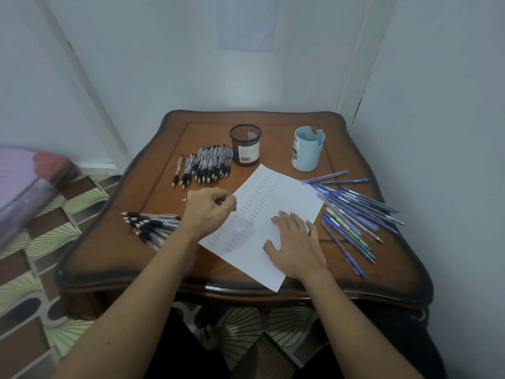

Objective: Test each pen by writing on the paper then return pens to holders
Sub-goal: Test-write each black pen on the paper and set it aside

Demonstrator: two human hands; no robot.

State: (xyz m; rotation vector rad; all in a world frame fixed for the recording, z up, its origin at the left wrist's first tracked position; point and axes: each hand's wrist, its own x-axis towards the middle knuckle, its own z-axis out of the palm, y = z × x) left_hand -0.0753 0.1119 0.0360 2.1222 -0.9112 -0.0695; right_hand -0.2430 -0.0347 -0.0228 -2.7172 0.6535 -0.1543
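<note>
A white paper (287, 199) with columns of small written marks lies tilted on the wooden table (114, 258). My right hand (296, 243) rests flat on it with fingers spread. My left hand (207, 210) curls round a black pen at the paper's left edge; only the pen's tip (184, 200) pokes out to the left. Several black pens lie in a row (205, 165) beside a black mesh holder (245, 144). Another black bunch (151, 224) lies at the left. Several blue pens (355, 212) are scattered right, near a light blue holder (308, 148).
The table stands in a corner between pale walls. Its front edge curves just below the paper. A patterned floor (41, 242) and a purple bundle (24, 184) lie to the left. Both holders look empty from here.
</note>
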